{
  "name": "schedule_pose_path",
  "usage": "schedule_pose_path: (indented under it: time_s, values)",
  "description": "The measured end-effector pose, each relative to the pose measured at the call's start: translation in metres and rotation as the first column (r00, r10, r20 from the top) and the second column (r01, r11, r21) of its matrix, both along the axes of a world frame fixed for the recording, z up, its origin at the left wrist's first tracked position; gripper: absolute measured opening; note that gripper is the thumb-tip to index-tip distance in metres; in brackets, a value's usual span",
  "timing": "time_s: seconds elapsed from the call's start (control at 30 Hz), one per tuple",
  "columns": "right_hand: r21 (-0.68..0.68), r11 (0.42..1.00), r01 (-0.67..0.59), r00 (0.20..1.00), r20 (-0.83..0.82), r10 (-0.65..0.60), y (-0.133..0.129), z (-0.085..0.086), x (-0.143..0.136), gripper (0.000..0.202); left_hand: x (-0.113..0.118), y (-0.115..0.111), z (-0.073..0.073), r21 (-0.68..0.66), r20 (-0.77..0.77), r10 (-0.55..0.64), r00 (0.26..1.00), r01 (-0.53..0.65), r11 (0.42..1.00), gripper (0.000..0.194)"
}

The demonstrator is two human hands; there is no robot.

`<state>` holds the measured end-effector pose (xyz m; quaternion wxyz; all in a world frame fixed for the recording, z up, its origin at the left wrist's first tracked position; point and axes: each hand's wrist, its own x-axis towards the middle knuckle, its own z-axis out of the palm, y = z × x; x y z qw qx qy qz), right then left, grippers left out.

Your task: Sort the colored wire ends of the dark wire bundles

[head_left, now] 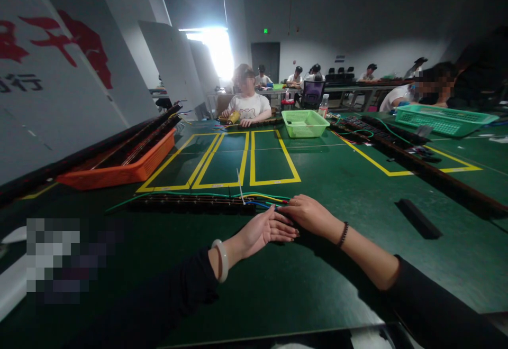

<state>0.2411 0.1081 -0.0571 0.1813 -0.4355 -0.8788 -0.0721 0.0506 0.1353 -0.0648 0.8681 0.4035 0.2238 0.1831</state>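
A long dark strip (194,204) with thin lines along it lies on the green table in front of me. Green wire (159,194) runs along its far side. From its right end come a yellow wire (264,196) and a blue wire (257,204), and a white cable tie (241,190) sticks up there. My right hand (311,214) is closed around the wire ends, its fingertips bent down and partly hidden. Just below, my left hand (264,231) has its fingers stretched out, palm turned up, with the thumb close to the blue wire.
An orange basket (115,174) with dark strips stands left. Beyond the yellow tape outlines are a light green basket (305,124) and a person (250,106). Dark strips (420,161), a short black bar (418,218) and another green basket (444,120) lie right.
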Motion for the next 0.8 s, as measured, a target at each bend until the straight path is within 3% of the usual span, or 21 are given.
schedule_pose_path:
  time_s: [0.2,0.4,0.57,0.8]
  values:
    - [-0.109,0.994,-0.030,0.997,0.073,0.038,0.008,-0.005,0.000,0.010,-0.001,0.000,-0.001,0.046,0.008,-0.007,1.000,0.007,0.999,0.044]
    - [-0.053,0.997,0.057,0.982,-0.180,-0.065,0.012,-0.012,0.006,0.018,0.000,0.000,-0.003,0.066,0.022,-0.014,1.000,0.012,0.998,0.040]
    - [-0.077,0.991,0.113,0.932,-0.339,-0.133,0.018,-0.006,0.006,0.028,-0.001,-0.004,0.001,0.110,-0.003,-0.008,1.000,0.008,0.994,0.038]
    - [-0.253,0.966,0.043,0.954,-0.276,-0.115,0.046,0.011,-0.015,0.061,-0.002,-0.006,0.002,0.135,-0.011,-0.007,1.000,0.008,0.991,0.034]
